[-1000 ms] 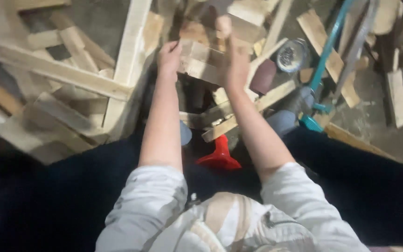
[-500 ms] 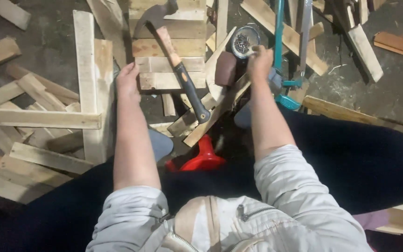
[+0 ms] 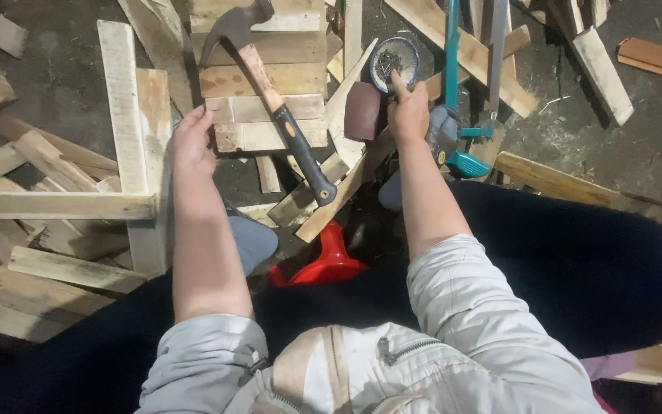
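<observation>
Nails (image 3: 392,60) sit in a small round tin on the wood pile, far side; R hand (image 3: 408,113) dips fingers into it, pinching at them, prob. to pick one. L hand (image 3: 193,142) rests loosely open on edge of slatted board panel (image 3: 266,84), steadying it, w/ hammer (image 3: 273,107) lying across it within reach. Nearer: red stool (image 3: 323,261) between legs; beyond: teal saw frame (image 3: 461,115), scrap planks over dusty concrete floor (image 3: 637,146).

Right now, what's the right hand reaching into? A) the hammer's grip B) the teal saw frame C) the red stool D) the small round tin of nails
D: the right hand has its fingers at the rim of the small round tin of nails, while the hammer lies untouched on the boards.
</observation>
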